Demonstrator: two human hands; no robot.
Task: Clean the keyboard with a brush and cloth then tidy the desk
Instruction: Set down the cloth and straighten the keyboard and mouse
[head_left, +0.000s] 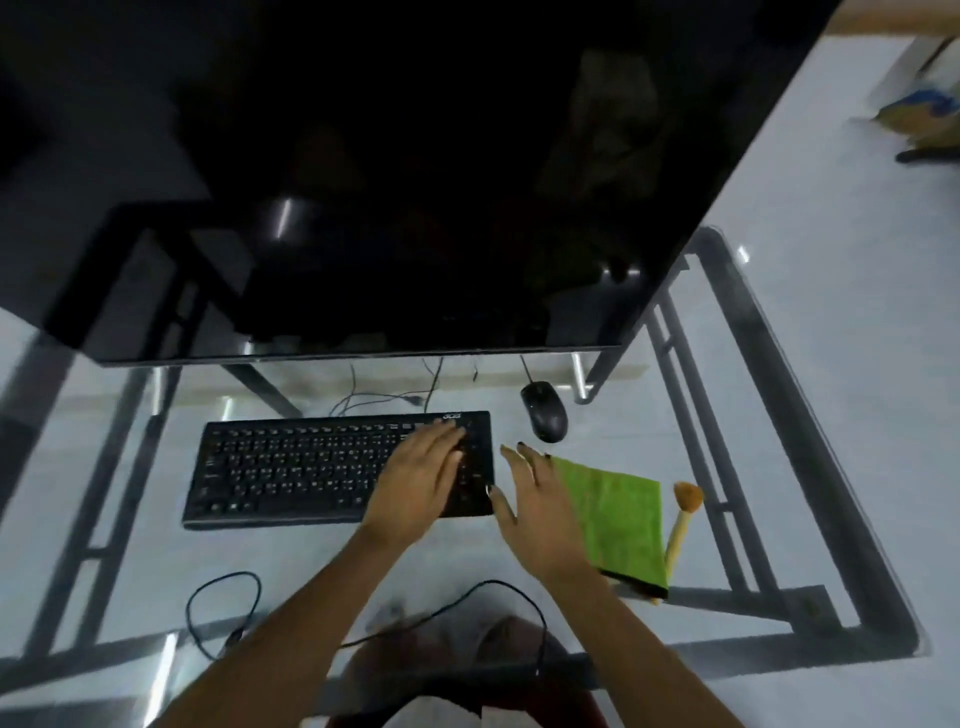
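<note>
Glass worktop (810, 291) on a dark metal frame fills the view, pale floor showing through it. Big dark monitor (395, 171) looms across the top, screen off, leaning out over the far half of the glass. Black keyboard (291, 470) sits below it, left of centre, lying flat and square to the near edge. Folded green cloth (618, 519) lies to the right of the keyboard, near but not touching it, a dark band along its near end. Two bare forearms reach in from the bottom. Left hand (421, 475) rests flat on the right end of the keyboard, fingers straight and together, pointing up toward the top row. Right hand (535, 499) spread in the gap between keyboard and cloth, fingers apart, its outer edge overlapping the cloth's left border; gripping nothing, and contact with the glass hard to judge. Black mouse (544, 410) up beyond the right hand, just off the keyboard's far right corner, cord trailing under the monitor. Brush (684, 512) with a wooden handle and tan bristles lies just beside the cloth's right edge, bristles pointing away. Loose black cable (223, 608) loops near the front edge.
</note>
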